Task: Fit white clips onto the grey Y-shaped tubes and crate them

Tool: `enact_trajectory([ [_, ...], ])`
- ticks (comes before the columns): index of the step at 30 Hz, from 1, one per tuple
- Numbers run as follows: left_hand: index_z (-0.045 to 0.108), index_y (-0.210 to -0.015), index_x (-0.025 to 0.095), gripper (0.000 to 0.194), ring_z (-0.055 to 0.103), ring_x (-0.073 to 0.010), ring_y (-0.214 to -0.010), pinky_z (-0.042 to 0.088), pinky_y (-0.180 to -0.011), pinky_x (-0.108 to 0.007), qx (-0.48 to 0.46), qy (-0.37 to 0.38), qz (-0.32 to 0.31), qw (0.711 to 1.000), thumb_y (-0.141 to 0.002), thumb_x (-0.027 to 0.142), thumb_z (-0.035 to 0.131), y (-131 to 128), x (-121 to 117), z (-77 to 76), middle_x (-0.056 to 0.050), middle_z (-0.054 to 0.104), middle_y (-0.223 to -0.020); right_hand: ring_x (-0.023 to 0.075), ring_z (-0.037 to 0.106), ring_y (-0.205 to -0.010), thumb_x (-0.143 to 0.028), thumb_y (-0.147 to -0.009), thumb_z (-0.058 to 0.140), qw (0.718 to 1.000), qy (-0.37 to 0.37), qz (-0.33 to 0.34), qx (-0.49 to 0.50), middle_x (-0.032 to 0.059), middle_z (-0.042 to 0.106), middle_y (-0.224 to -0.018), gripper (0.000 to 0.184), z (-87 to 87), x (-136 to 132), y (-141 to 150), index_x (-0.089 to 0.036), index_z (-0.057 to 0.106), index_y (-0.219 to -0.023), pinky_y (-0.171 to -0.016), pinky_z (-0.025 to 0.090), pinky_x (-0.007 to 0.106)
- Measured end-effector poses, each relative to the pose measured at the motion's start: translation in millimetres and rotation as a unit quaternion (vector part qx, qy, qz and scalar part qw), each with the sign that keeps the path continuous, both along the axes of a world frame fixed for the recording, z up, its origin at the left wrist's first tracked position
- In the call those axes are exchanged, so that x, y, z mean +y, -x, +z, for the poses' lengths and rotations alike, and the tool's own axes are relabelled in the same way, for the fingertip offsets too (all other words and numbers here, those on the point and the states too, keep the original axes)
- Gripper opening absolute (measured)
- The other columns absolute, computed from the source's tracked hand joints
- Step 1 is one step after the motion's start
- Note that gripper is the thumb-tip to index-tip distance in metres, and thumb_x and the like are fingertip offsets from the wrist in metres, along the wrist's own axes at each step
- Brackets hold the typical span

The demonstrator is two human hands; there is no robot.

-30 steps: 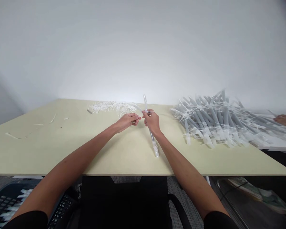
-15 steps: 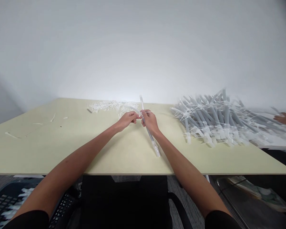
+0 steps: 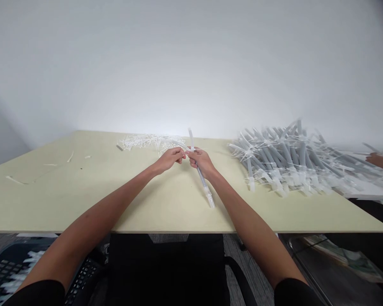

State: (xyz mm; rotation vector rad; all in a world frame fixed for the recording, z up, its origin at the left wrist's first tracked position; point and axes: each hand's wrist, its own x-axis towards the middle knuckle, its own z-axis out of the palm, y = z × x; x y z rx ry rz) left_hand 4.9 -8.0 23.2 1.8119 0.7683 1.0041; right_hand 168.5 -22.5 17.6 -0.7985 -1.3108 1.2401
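Note:
My right hand [image 3: 200,162] is closed around a clear plastic tube [image 3: 201,178] that leans across the table. A translucent white fitting [image 3: 210,199] sits on its near end; its far end sticks up beyond my fingers. At a whitish joint [image 3: 192,149] by my right fingertips, a second translucent piece curves off to the left. My left hand [image 3: 172,159] is pinched close to that joint, fingertips almost touching the right ones. What lies between its fingers is too small to make out. Just behind is a heap of thin white cable ties [image 3: 147,141].
A large pile of grey tubes [image 3: 287,155] with white fittings and ties covers the right side. Another person's hand [image 3: 381,160] is at the far right. Loose white strips [image 3: 16,180] and a small grey piece [image 3: 119,147] lie leftward. A dark basket [image 3: 6,267] stands below left.
The tube has turned slightly in my right hand, and the whitish joint now shows above the fingers. My left hand stays close beside it, moved very little.

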Motion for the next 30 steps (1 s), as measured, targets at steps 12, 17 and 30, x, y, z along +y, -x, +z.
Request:
enact_trajectory([
  [12,0.046,-0.066,0.018,0.012,0.045,-0.0113,-0.061,0.042,-0.071,-0.030,0.005,-0.009,0.006,1.000,-0.075,0.027,0.047,-4.9,-9.0,5.7,0.002,0.044,-0.060,0.0036,0.032,-0.044,-0.036,-0.068,0.068,0.999,-0.009,-0.031,0.003,-0.0028,0.040,-0.063,0.027,-8.5,8.8,-1.2,-0.015,0.051,-0.071,-0.035,0.020,0.018],
  [17,0.044,-0.064,0.018,0.012,0.044,-0.0109,-0.059,0.043,-0.071,-0.031,0.008,-0.001,-0.028,1.000,-0.074,0.024,0.047,-2.1,-9.8,11.5,0.003,0.039,-0.056,0.0028,0.030,-0.043,-0.036,-0.068,0.068,0.999,-0.004,-0.050,0.002,-0.0021,0.043,-0.063,0.027,-7.4,9.1,-0.7,-0.015,0.051,-0.067,-0.035,0.019,0.019],
  [30,0.058,-0.085,0.015,0.029,0.053,-0.0145,-0.071,0.044,-0.071,-0.033,-0.078,0.124,-0.017,0.989,-0.078,0.043,0.053,2.9,8.6,-6.2,-0.006,0.055,-0.082,0.0062,0.042,-0.048,-0.026,-0.070,0.057,0.998,0.007,-0.050,0.026,0.0025,0.055,-0.068,0.012,-6.1,5.8,1.4,-0.014,0.056,-0.070,-0.039,0.031,0.019],
])
